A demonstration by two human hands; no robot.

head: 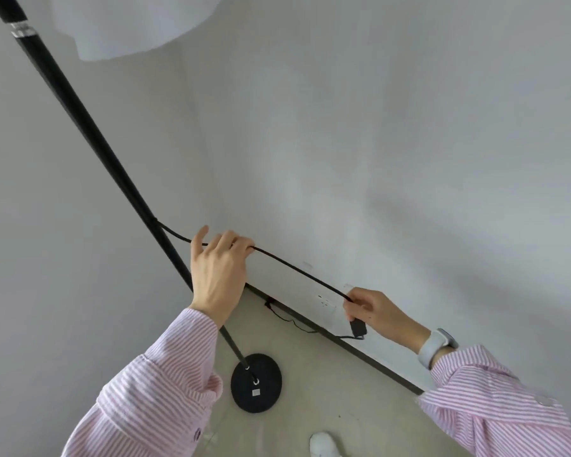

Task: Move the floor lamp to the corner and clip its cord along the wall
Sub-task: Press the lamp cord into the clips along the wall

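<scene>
Cord [297, 268] is held taut between both hands: the left hand [218, 275] has its fingers [241, 244] curled shut over it near the pole [89, 127], the right hand [373, 310] pinches it closed just above the inline switch [358, 328]. Below the left wrist the lamp base [256, 387] sits by the corner. Tension should be kept even while the cord is pressed flat to the wall [409, 159]. No clips can be made out; the shade [129, 21] is cut off.
</scene>
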